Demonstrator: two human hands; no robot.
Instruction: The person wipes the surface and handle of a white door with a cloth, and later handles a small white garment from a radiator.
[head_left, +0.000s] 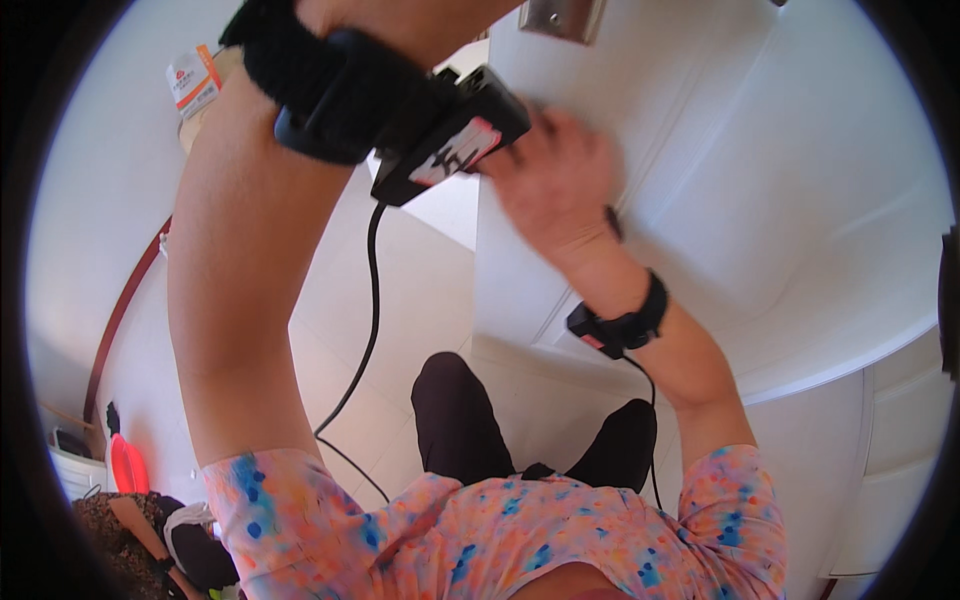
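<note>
Across the upper left my left forearm reaches up past the top edge, so my left hand is out of view. A black strap with a black sensor box and a cable circles that arm; the box bears writing on a label. My right hand, blurred, is at the edge of a white panelled door. Its fingertips are partly hidden behind the sensor box, and I cannot tell whether they grip anything. Above it, a metal plate is fixed to the door face.
Pale floor tiles lie beyond my knees. At left, a white and orange packet is near the wall. A pink-red plastic basin and another person are at the lower left. Pale panelled fronts stand at right.
</note>
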